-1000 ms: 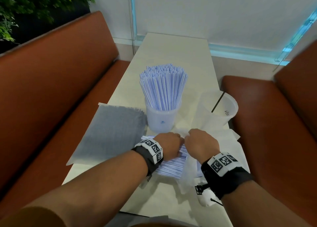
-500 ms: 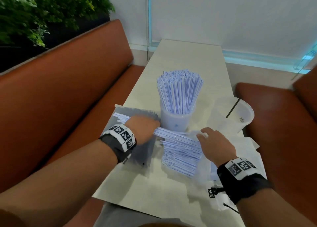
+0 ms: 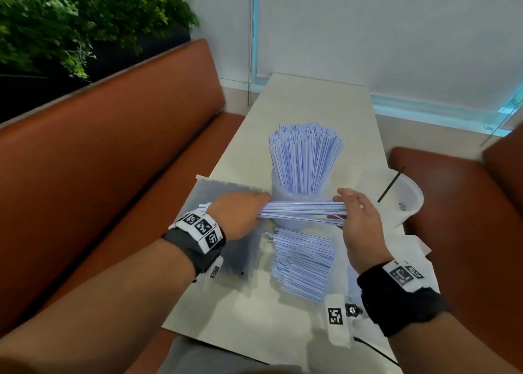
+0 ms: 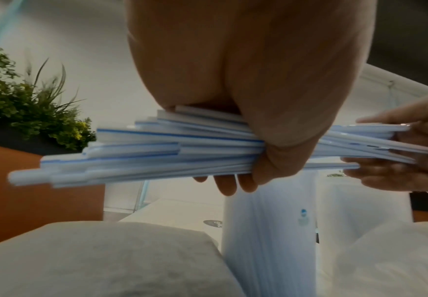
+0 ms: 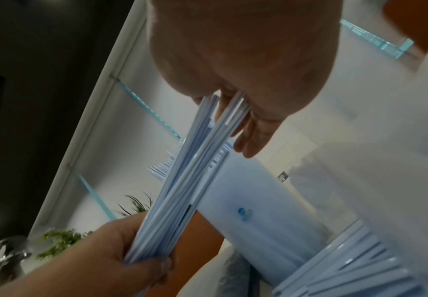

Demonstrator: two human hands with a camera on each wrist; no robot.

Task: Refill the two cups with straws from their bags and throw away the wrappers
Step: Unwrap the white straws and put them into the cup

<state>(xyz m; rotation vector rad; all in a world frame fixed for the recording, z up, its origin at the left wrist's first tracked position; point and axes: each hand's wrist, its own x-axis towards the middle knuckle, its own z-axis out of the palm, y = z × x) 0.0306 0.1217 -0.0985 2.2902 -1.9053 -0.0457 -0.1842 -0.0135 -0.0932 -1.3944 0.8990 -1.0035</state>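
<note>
My left hand (image 3: 240,212) (image 4: 258,100) grips a bundle of blue-striped white straws (image 3: 302,209) (image 4: 157,148) (image 5: 182,191), held level above the table. My right hand (image 3: 356,218) (image 5: 246,70) holds the bundle's right end between thumb and fingers. Just behind the bundle stands a translucent cup (image 3: 278,192) (image 4: 266,231) packed with upright straws. A second cup (image 3: 407,204) at the right holds one black straw. A loose pile of straws (image 3: 302,260) (image 5: 360,277) lies on the table under my hands. A grey translucent bag (image 3: 220,192) (image 4: 93,257) lies below my left hand. A white wrapper (image 3: 410,246) lies at the right.
The narrow pale table (image 3: 311,104) runs away from me between two orange-brown benches, one on the left (image 3: 113,161) and one on the right (image 3: 452,204). Green plants (image 3: 70,19) stand behind the left bench. A wall closes the far end.
My left hand has lifted a bundle of straws off the pile and raised it level. My right hand came up from the wrapper to take the bundle's right end.
</note>
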